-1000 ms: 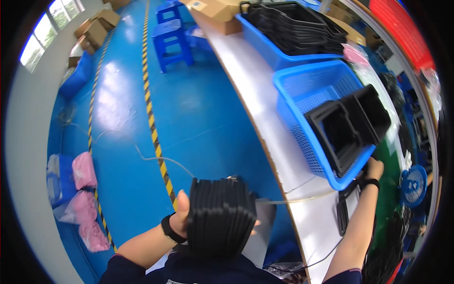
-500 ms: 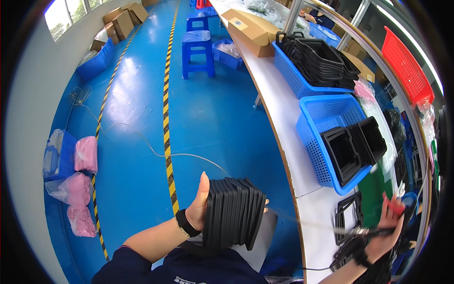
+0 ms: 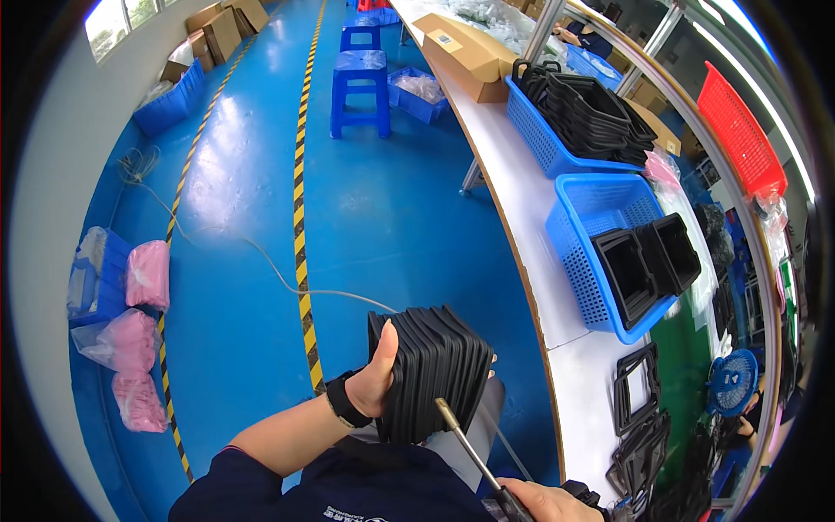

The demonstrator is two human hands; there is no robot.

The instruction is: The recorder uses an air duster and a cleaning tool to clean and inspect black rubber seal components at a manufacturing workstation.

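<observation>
A thick stack of black rectangular plastic frames [image 3: 430,370] is in my left hand [image 3: 372,387], tilted in front of my body. The thumb presses its near left side, and fingertips show at its far right edge. My right hand [image 3: 557,505], at the lower edge, closes round the dark handle of an air blow gun [image 3: 470,448] with a long metal tube and brass tip. That tip points at the stack's front face; whether it touches cannot be told. A pale hose [image 3: 339,294] runs over the floor and passes behind the stack.
On the white table [image 3: 591,374] to the right lie loose black frames [image 3: 637,391]. Two blue baskets [image 3: 574,252] [image 3: 531,122] hold more frames. A cardboard box [image 3: 470,61] stands farther back, a red basket [image 3: 739,126] hangs right. Blue stools [image 3: 361,91] and pink bags [image 3: 148,274] stand on the floor.
My right hand has swung from over the table at the right down to my lap, bringing the air blow gun's tip to the stack. The left hand has tilted the stack slightly.
</observation>
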